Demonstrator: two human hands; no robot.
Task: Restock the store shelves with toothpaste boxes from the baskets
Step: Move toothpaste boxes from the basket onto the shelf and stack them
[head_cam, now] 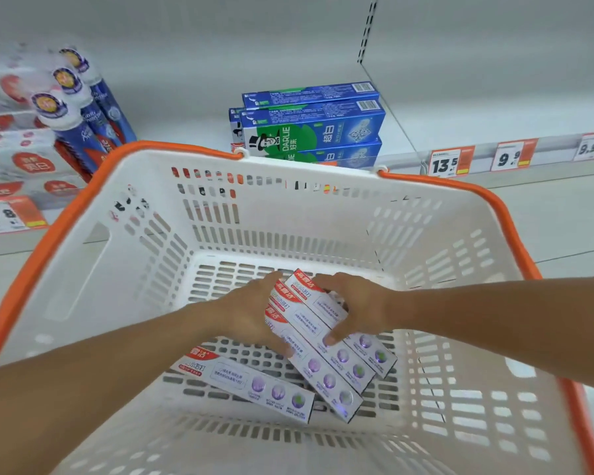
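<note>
To the left of the left hand (251,317), one white toothpaste box (244,385) lay loose on the floor of the basket (83,269), just below the wrist. That hand's fingers curled against the left edge of a bundle of three boxes (319,341), while the right hand (354,306) clasped the bundle's other side, thumb pressing on top. To lift well, both hands probably needed to squeeze evenly so the middle box would not slip out, then rise clear of the rim. Beyond the hands, stacked blue boxes (309,121) sat on the shelf (460,108), with bare space to their right.
</note>
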